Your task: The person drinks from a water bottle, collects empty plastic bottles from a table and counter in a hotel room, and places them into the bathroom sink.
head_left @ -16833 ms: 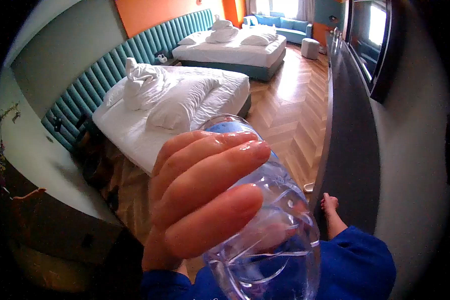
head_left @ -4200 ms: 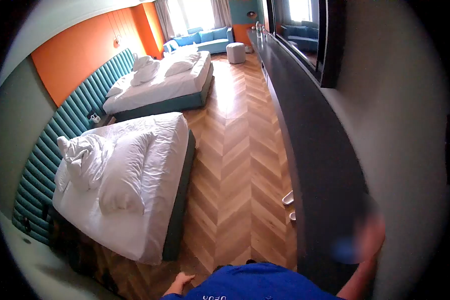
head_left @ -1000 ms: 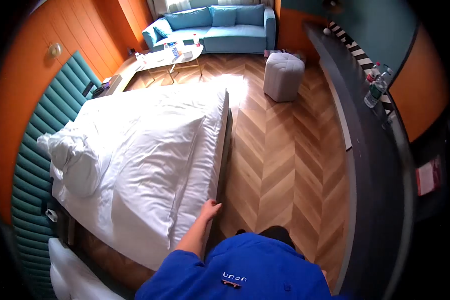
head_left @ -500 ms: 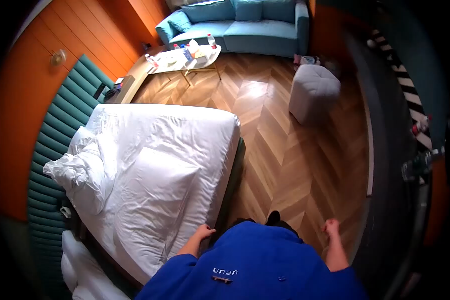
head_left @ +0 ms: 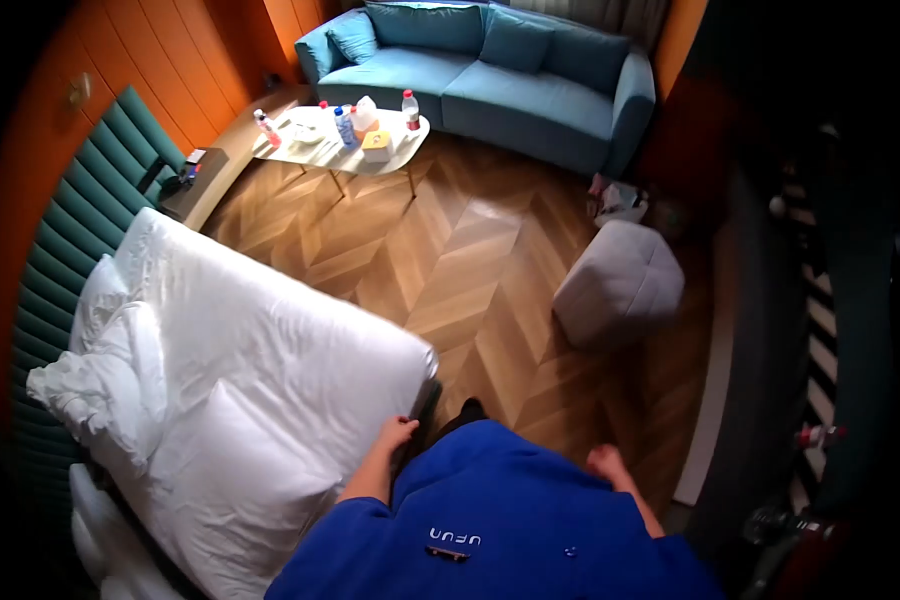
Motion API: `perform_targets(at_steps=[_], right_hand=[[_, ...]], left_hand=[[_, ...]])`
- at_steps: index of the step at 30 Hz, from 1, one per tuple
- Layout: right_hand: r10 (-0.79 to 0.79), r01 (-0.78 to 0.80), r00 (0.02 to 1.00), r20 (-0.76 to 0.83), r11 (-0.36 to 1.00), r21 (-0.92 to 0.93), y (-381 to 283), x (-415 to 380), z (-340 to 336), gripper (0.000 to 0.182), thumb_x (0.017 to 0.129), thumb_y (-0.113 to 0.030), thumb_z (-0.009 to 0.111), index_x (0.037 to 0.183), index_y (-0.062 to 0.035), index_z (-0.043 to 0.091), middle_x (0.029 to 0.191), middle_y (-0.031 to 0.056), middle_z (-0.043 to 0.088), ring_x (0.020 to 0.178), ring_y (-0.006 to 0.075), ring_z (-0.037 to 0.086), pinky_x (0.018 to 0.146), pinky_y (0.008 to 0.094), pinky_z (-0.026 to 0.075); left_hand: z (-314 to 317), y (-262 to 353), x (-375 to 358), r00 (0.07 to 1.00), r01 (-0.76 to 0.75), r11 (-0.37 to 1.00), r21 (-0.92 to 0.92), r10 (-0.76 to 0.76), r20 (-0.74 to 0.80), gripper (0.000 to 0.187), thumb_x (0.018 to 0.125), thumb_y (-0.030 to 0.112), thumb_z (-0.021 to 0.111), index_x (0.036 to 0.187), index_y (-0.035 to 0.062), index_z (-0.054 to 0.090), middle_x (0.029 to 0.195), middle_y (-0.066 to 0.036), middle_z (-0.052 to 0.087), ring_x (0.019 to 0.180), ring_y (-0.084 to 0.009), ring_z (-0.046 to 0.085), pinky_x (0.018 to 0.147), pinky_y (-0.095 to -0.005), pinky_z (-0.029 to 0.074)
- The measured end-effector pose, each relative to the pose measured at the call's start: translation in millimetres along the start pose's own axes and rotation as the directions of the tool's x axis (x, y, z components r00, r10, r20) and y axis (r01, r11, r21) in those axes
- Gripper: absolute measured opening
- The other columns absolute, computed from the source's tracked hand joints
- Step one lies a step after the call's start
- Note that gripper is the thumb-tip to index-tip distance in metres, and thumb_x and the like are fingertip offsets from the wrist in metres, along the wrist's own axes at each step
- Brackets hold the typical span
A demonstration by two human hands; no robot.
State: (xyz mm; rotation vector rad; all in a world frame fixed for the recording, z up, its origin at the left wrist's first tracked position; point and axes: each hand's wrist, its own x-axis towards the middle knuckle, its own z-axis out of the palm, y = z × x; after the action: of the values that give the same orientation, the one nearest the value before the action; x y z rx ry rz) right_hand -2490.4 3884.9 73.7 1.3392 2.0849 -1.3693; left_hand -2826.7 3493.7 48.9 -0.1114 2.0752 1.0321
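My left hand [head_left: 397, 431] hangs beside the near corner of the bed, its fingers curled in and nothing visible in them. My right hand [head_left: 606, 461] is out to the right over the wooden floor [head_left: 480, 310], loosely closed with nothing showing in it. The bed [head_left: 300, 310] has a rumpled white sheet, and a white pillow [head_left: 250, 440] lies on its near part. A crumpled white duvet [head_left: 110, 390] is heaped against the green padded headboard [head_left: 45, 290].
Ahead on the right stands a grey stool [head_left: 620, 285]. A white table [head_left: 400, 155] holds several bottles and a tissue box [head_left: 376, 147]. Behind it is a blue sofa [head_left: 530, 100]. By the stool lies a bag of things [head_left: 618, 200]. Along the right runs a dark ledge [head_left: 745, 400].
My view has moved forward and turned, so the stool, table and sofa appear closer. The bed has shifted left and down. Both hands remain curled at my sides.
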Motion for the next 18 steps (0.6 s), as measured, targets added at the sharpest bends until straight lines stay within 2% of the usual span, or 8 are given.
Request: perform_targets(at_steps=[1, 2, 5, 8, 11, 15, 16, 18], right_hand=[[-0.134, 0.122, 0.986, 0.101, 0.985, 0.121, 11.3, -13.6, -11.9, 0.019, 0.079, -0.019, 0.060, 0.080, -0.0004, 0.063, 0.068, 0.0114, 0.064, 0.062, 0.0214, 0.062, 0.058, 0.0346, 0.050], [-0.046, 0.039, 0.990, 0.135, 0.998, 0.052, 16.3, -21.7, -20.4, 0.019, 0.079, -0.019, 0.060, 0.080, -0.0002, 0.063, 0.068, 0.0119, 0.064, 0.062, 0.0218, 0.062, 0.058, 0.0348, 0.049], [0.245, -0.241, 0.962, 0.124, 0.969, -0.048, 13.4, -19.2, -48.8, 0.020, 0.078, -0.020, 0.061, 0.080, 0.0002, 0.063, 0.069, 0.0133, 0.064, 0.062, 0.0228, 0.062, 0.058, 0.0356, 0.049], [0.317, -0.309, 0.941, 0.120, 0.948, -0.084, -14.4, 29.7, -76.9, 0.021, 0.078, -0.020, 0.061, 0.079, 0.0006, 0.063, 0.070, 0.0147, 0.063, 0.062, 0.0239, 0.062, 0.058, 0.0364, 0.049], [0.263, -0.237, 0.954, 0.143, 0.956, -0.172, -50.7, 109.9, -103.4, 0.022, 0.077, -0.020, 0.061, 0.079, 0.0010, 0.062, 0.071, 0.0161, 0.063, 0.063, 0.0249, 0.062, 0.058, 0.0372, 0.049], [-0.049, 0.118, 0.984, 0.169, 0.894, -0.432, -183.0, 244.0, -150.7, 0.023, 0.077, -0.021, 0.061, 0.079, 0.0015, 0.062, 0.072, 0.0180, 0.063, 0.063, 0.0264, 0.062, 0.058, 0.0382, 0.049], [-0.121, 0.166, 0.984, 0.131, 0.889, -0.427, -215.3, 290.6, -162.3, 0.023, 0.077, -0.021, 0.061, 0.079, 0.0017, 0.062, 0.072, 0.0184, 0.063, 0.063, 0.0267, 0.062, 0.058, 0.0385, 0.049], [-0.157, 0.158, 0.987, -0.039, 0.987, 0.035, -274.6, 397.9, -180.8, 0.015, 0.081, -0.016, 0.058, 0.083, -0.0006, 0.059, 0.063, 0.0102, 0.060, 0.055, 0.0196, 0.059, 0.050, 0.0346, 0.047]], left_hand=[[1.3, 15.2, 36.4, 1.000, -0.011, 1.000, -0.013, 0.011, -0.007, 0.047, 0.075, 0.035, 0.069, 0.101, -0.0034, 0.060, 0.081, -0.015, 0.065, 0.069, -0.0222, 0.063, 0.065, -0.0349, 0.051], [-1.4, 38.9, 60.8, 0.996, -0.047, 0.989, 0.143, 0.057, -0.064, 0.048, 0.075, 0.035, 0.068, 0.103, -0.0033, 0.059, 0.087, -0.018, 0.065, 0.079, -0.0260, 0.064, 0.073, -0.0356, 0.050], [-12.6, 119.0, 95.1, 0.978, -0.141, 0.983, 0.118, 0.156, -0.135, 0.047, 0.075, 0.034, 0.068, 0.103, -0.0031, 0.060, 0.092, -0.020, 0.065, 0.087, -0.0292, 0.063, 0.078, -0.0356, 0.049], [-18.3, 183.6, 118.4, 0.978, -0.177, 0.983, 0.053, 0.182, -0.104, 0.042, 0.077, 0.032, 0.067, 0.102, -0.0019, 0.060, 0.091, -0.017, 0.065, 0.084, -0.0261, 0.063, 0.075, -0.0333, 0.050], [-20.3, 220.2, 130.3, 0.976, -0.125, 0.987, -0.105, 0.103, -0.190, 0.037, 0.078, 0.026, 0.068, 0.101, -0.0021, 0.059, 0.087, -0.014, 0.065, 0.080, -0.0216, 0.063, 0.071, -0.0304, 0.050], [-15.8, 185.6, 143.5, 0.927, 0.070, 0.994, -0.084, -0.096, -0.364, 0.041, 0.077, 0.032, 0.067, 0.100, -0.0017, 0.060, 0.082, -0.015, 0.066, 0.074, -0.0230, 0.063, 0.067, -0.0322, 0.050], [-7.7, 140.3, 157.9, 0.907, 0.101, 0.990, 0.103, -0.049, -0.417, 0.044, 0.075, 0.036, 0.067, 0.098, -0.0017, 0.061, 0.075, -0.015, 0.065, 0.065, -0.0252, 0.062, 0.063, -0.0343, 0.049], [-15.5, 166.2, 124.9, 0.914, 0.348, 0.931, -0.107, -0.363, -0.179, 0.038, 0.075, 0.035, 0.068, 0.091, 0.0006, 0.063, 0.066, -0.012, 0.063, 0.058, -0.0196, 0.062, 0.057, -0.0342, 0.050]])
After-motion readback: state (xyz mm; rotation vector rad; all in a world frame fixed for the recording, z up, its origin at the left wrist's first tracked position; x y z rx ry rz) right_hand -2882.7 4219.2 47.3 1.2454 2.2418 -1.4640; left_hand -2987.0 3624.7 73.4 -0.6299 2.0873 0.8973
